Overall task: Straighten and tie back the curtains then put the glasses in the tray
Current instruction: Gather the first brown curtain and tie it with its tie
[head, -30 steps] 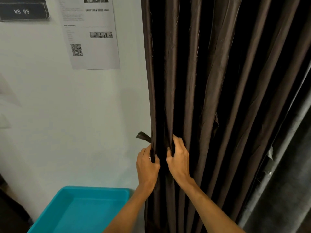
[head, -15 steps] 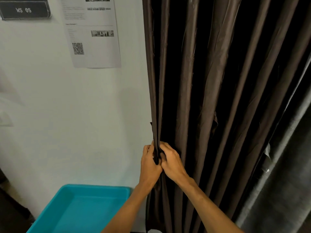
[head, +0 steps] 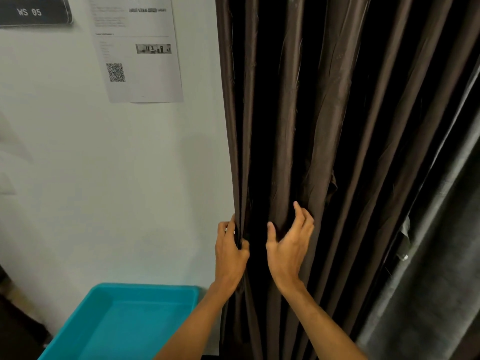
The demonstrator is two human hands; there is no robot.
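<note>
A dark brown curtain (head: 324, 126) hangs in long upright folds over the right half of the view, its left edge running down against a pale wall (head: 104, 183). The left hand (head: 231, 252) is clenched on that left edge: its fingers curl round the outermost folds from the wall side and the thumb presses on the front, bunching the cloth into a narrow strip. The right hand (head: 289, 245) is just beside it, apart from it, with a dark gap between folds showing between the two. Its fingers (head: 298, 211) are spread and loosely bent, and its thumb points up to the left of a fold, so the hand is released rather than gripping. Whether the fingertips touch the cloth cannot be told.

Below the left forearm, at the foot of the wall, a teal tray (head: 145, 289) lies close to the curtain's left edge, with only its bare inside showing. A grey curtain (head: 428, 281) hangs to the right of the brown one. On the wall, a printed sheet (head: 140, 61) with a QR code hangs above the tray, and a dark sign (head: 33, 11) reading "WS 05" sits in the top left corner.
</note>
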